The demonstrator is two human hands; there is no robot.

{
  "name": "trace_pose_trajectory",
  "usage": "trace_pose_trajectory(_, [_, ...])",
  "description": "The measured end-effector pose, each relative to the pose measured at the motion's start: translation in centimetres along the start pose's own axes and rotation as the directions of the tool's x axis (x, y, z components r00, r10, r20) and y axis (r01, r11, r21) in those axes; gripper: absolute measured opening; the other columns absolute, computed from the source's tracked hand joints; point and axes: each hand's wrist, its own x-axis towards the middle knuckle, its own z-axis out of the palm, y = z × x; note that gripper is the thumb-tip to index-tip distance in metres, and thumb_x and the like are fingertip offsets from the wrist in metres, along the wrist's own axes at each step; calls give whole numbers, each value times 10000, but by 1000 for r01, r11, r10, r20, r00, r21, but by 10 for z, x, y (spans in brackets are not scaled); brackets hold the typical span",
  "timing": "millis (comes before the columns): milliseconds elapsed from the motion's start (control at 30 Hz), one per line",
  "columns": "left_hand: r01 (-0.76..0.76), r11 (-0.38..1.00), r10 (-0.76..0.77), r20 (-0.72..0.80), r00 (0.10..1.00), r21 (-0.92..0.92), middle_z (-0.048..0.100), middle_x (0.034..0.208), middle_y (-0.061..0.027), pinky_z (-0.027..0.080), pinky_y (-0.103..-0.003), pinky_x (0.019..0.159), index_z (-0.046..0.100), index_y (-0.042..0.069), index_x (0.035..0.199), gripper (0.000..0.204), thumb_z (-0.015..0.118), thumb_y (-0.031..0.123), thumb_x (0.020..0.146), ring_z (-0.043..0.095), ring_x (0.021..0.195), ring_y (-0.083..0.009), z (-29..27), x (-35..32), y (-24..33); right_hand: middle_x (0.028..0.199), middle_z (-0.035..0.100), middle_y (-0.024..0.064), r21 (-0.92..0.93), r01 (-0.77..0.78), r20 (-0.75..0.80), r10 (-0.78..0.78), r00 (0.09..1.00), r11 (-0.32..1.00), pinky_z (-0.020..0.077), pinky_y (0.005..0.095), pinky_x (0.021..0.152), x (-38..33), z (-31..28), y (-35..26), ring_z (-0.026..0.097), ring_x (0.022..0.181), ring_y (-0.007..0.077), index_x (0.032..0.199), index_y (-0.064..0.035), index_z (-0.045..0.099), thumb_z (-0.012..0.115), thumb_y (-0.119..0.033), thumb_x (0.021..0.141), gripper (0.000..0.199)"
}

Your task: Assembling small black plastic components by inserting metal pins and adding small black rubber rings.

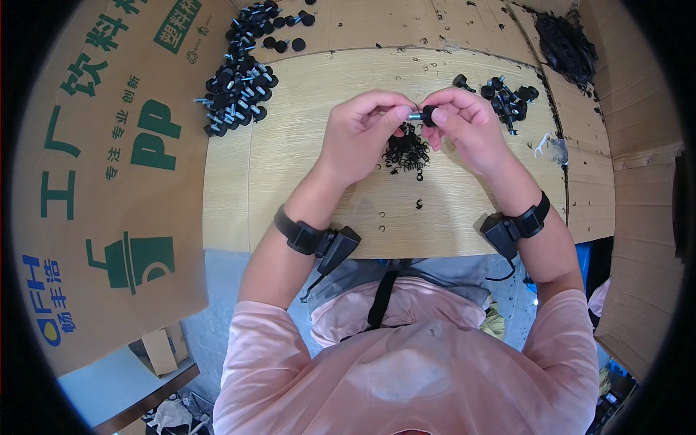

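Above the table's middle, a knob screw [428, 116] with a round black head and a silver threaded shank lies level between my hands. My right hand [470, 129] pinches the black head with thumb and fingers. The fingers of my left hand [366, 134] close at the tip of the shank; whether a small clip is also between them is hidden. Just below my hands lies a heap of small black C-shaped clips [406, 151]. A smaller cluster of knob screws [510, 101] is to the right of my right hand.
A large pile of knob screws [239, 94] runs along the table's far left. A tall printed cardboard panel [145, 196] borders the left, and a cardboard wall [641, 210] the right. A black bundle [565, 43] sits at far right. Loose clips dot the wooden tabletop [304, 87].
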Motion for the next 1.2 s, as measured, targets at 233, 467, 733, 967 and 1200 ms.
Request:
trace_pose_trajectory(233, [77, 982, -87, -52, 995, -172, 676, 943, -118, 507, -247, 643, 588, 14, 1012, 130, 548, 115, 942, 632, 816, -146, -4, 5, -3, 816, 630, 19, -291, 81, -11, -88, 996, 953, 485, 195, 608, -1, 8, 5, 582, 690, 60, 1027, 9, 593, 692, -18, 823, 228])
trace_pose_trajectory(467, [29, 938, -60, -81, 995, -346, 655, 861, -111, 512, -250, 638, 564, 25, 1031, 125, 519, 114, 955, 654, 895, -227, -2, 2, -3, 883, 641, 46, -160, 43, -79, -56, 995, 986, 515, 207, 668, 0, 12, 4, 615, 767, 77, 1059, 22, 569, 689, -7, 824, 266])
trace_pose_trajectory(733, [-23, 821, -130, -226, 966, -571, 612, 811, -83, 522, -259, 692, 567, 6, 1003, 112, 522, 91, 948, 642, 848, -212, -7, 7, -4, 911, 652, 77, -51, 95, -160, -102, 982, 994, 547, 250, 722, 4, 9, 3, 632, 792, 116, 1081, 25, 576, 682, 10, 821, 281])
trace_pose_trajectory(967, [-287, 749, -29, -461, 887, -598, 575, 806, -69, 528, -273, 792, 553, -20, 993, 97, 531, 56, 937, 595, 805, -189, -49, 18, -8, 792, 630, 73, -95, 207, -276, -226, 934, 974, 491, 258, 632, 13, -40, -12, 590, 728, 120, 1027, 8, 630, 608, -77, 863, 187])
trace_pose_trajectory(1200, [-450, 667, 9, -598, 802, -594, 559, 790, -79, 527, -263, 780, 537, -33, 964, 80, 500, 35, 943, 575, 793, -185, -90, 20, -2, 813, 601, 87, 186, 513, -469, -383, 796, 838, 406, 267, 586, 12, -89, -28, 512, 648, 127, 986, 55, 610, 529, -78, 867, 196])
